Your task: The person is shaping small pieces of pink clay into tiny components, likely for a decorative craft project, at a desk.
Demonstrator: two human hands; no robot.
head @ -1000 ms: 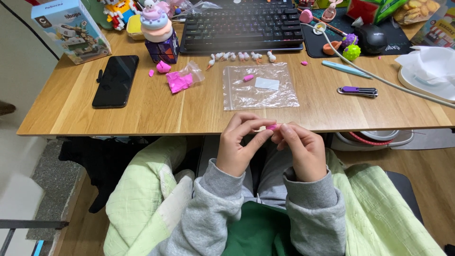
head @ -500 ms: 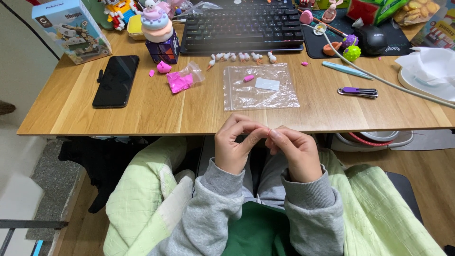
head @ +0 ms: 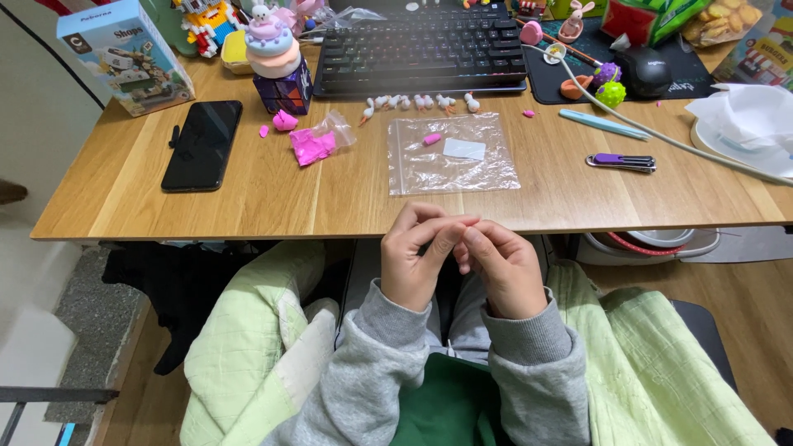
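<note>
I am looking down at a wooden surface (head: 248, 198), going left to right: one box (head: 124, 54), one black phone (head: 202, 144), a stacked toy (head: 277, 62), one bag of pink clay (head: 318, 142), one keyboard (head: 421, 54), a row of small white figures (head: 421, 102) too small for me to count, one clear bag (head: 453, 154) with a pink bit (head: 433, 138) lying on it, one teal stick (head: 601, 124), one purple clipper (head: 621, 161), one mouse (head: 644, 70) and a white tissue (head: 743, 111).

Nothing is standing between the hands and the surface edge. My left hand (head: 413, 260) and right hand (head: 500, 272) are meeting fingertip to fingertip just below that edge, over my lap, fingers curled and pinching together. A second ago a small pink piece was showing between the fingertips; now the fingers are covering that spot, so I cannot tell whether they are gripping it. The hands are sitting slightly closer together than before.
</note>
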